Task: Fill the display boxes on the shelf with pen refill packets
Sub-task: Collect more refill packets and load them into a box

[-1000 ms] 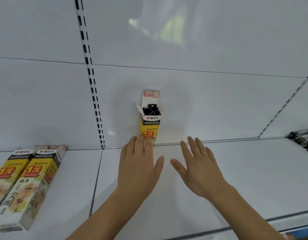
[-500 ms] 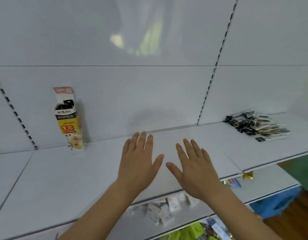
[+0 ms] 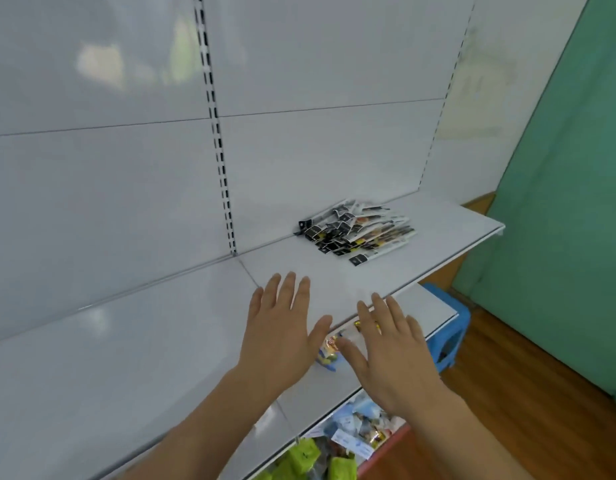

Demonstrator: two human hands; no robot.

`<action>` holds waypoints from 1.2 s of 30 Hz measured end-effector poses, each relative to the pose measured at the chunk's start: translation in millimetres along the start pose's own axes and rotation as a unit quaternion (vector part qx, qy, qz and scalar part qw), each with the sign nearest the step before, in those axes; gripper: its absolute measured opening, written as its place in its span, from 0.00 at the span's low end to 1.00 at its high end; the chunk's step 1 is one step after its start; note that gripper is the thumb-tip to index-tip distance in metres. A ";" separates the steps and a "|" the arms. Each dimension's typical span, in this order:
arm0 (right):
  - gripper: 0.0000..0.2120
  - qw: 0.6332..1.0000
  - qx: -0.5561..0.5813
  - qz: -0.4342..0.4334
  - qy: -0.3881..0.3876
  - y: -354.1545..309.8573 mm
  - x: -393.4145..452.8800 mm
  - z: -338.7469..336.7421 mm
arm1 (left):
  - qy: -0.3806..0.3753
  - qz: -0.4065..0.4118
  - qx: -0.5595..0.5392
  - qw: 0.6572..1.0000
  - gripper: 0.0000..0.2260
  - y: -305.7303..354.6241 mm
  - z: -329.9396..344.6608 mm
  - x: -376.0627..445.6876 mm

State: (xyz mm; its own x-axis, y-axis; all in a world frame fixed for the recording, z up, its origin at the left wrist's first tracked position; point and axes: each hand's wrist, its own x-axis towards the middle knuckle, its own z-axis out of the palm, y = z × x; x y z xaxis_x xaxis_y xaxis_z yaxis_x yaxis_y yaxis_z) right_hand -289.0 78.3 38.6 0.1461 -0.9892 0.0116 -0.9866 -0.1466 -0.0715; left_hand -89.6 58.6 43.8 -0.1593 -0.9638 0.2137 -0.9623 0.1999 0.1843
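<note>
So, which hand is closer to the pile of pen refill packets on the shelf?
The left hand, narrowly. It is spread over the shelf, below and left of the pile of pen refill packets. The right hand is nearer the viewer, at the shelf's front edge. Neither touches the pile.

Now nearer the pile of refill packets (image 3: 358, 233), lying ahead and right of the right hand (image 3: 391, 355); yellow display box gone from sight left of the left hand (image 3: 280, 336).

Black-and-white refill packets (image 3: 358, 231), seemingly yellow-flecked; white shelf (image 3: 126, 341); green wall (image 3: 559, 237).
</note>
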 end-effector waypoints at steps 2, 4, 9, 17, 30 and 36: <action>0.43 1.000 -0.005 0.014 -0.007 32.7 15.8 0.0 | -0.009 0.010 -0.004 1.000 0.42 19.9 15.1 29.8; 0.43 0.999 -0.021 0.025 -0.001 62.6 34.2 -1.7 | -0.011 0.018 -0.008 1.000 0.41 37.3 28.8 60.3; 0.43 0.998 -0.047 0.037 -0.010 125.8 90.0 -13.1 | -0.040 0.050 -0.026 0.998 0.34 75.6 60.0 139.2; 0.38 0.998 -0.052 -0.028 -0.035 181.0 178.9 -20.6 | -0.046 0.045 0.025 0.998 0.22 102.5 99.7 219.3; 0.14 0.912 0.045 -0.392 0.114 243.6 328.0 15.3 | 0.108 -0.016 0.018 0.994 0.12 107.3 128.4 246.1; 0.10 0.881 0.195 -0.404 0.148 264.7 336.3 2.2 | 0.213 -0.252 -0.079 0.941 0.25 151.7 110.2 240.2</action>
State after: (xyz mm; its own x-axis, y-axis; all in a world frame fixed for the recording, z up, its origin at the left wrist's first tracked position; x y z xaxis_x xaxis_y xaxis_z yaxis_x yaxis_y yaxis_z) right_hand -500.8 -293.1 21.4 0.7077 -0.5267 0.4710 -0.4606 -0.8494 -0.2579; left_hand -298.1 -162.1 17.4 0.4437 -0.7917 0.4199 -0.8418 -0.2075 0.4983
